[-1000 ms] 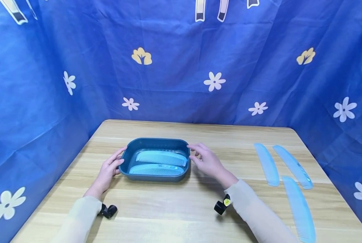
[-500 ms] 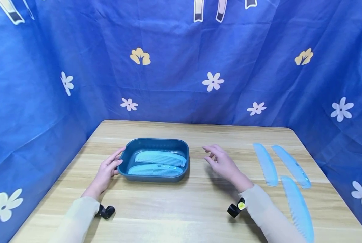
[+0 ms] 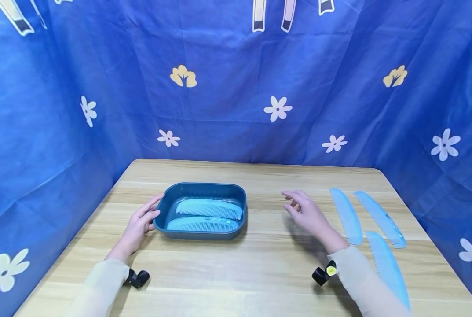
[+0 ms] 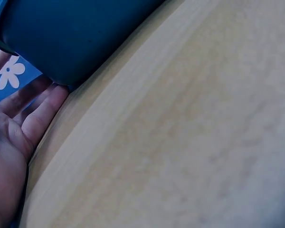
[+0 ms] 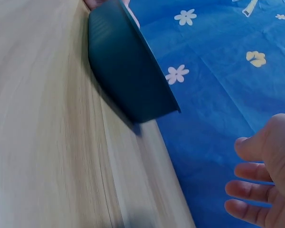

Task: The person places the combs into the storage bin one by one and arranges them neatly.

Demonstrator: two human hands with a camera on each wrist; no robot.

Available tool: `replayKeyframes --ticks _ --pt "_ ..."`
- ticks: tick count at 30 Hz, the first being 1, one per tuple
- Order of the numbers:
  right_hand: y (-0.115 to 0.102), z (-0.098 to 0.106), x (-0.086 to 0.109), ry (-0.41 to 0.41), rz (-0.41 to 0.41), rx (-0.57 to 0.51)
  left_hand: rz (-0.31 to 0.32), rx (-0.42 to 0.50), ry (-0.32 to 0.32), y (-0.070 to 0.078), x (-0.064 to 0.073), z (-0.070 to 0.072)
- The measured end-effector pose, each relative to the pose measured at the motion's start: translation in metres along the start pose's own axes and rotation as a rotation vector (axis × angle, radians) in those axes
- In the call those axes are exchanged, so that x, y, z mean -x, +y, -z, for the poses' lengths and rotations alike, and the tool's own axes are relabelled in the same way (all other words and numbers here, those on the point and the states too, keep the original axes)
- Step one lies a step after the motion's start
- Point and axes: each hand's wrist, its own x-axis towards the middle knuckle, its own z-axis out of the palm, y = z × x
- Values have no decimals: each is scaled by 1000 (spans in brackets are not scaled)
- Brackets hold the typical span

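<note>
A dark teal plastic basin (image 3: 200, 234) stands on the table with two light-blue combs lying inside, a back comb (image 3: 209, 208) and a front comb (image 3: 202, 224), teeth facing the near side. My left hand (image 3: 137, 225) holds the basin's left end, with its thumb at the rim. In the left wrist view, lower fingers (image 4: 46, 110) lie against the outer wall near the tabletop. To the right of the basin, my right hand (image 3: 308, 214) hovers over the table, fingers loosely bent and holding nothing. The right wrist view shows the gap between this hand and the basin.
Three more light-blue combs lie at the right: a left one (image 3: 346, 215), a right one (image 3: 380, 219) and a nearer one (image 3: 388, 268), partly behind the right sleeve (image 3: 368, 281). A blue patterned cloth (image 3: 236, 119) encloses the wooden table (image 3: 236, 273).
My right hand has let go of the basin's right end and moved rightward, towards the three loose combs. The left hand stays at the basin, which stands about where it was.
</note>
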Motion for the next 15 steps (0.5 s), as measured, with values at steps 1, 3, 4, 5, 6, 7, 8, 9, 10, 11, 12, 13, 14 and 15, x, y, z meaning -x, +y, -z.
replayKeyframes --ticks 1,3,4,5,6,7,8,9,10,11,12,13,14,15 --pt "1 2 1 1 0 0 -3 2 -1 0 0 0" --pt "4 6 4 1 -2 8 -7 6 -2 1 0 -1" --pt "6 8 6 1 -6 14 -7 10 -3 1 0 -2" --pt "7 9 7 2 -9 19 -7 14 -6 1 0 -2" --pt "9 11 9 2 -13 25 -7 21 -9 1 0 -1" --pt "11 13 10 4 -18 31 -7 25 -13 1 -1 -1" --pt "13 14 11 4 -25 40 -6 31 -15 1 -1 -1" --pt "15 15 12 5 -29 44 -5 36 -18 2 -1 0" --pt "17 17 13 5 -33 50 -4 41 -19 2 -1 0" --pt "19 18 14 5 -37 55 -4 48 -21 2 -2 1" --pt "21 19 16 4 -42 57 -2 52 -23 2 -2 1" --pt "22 20 17 7 -47 60 -1 56 -26 2 -2 1" --pt "24 22 19 9 -52 65 -1 62 -29 1 -2 2" --pt "26 23 21 13 -59 64 0 70 -35 1 -2 2"
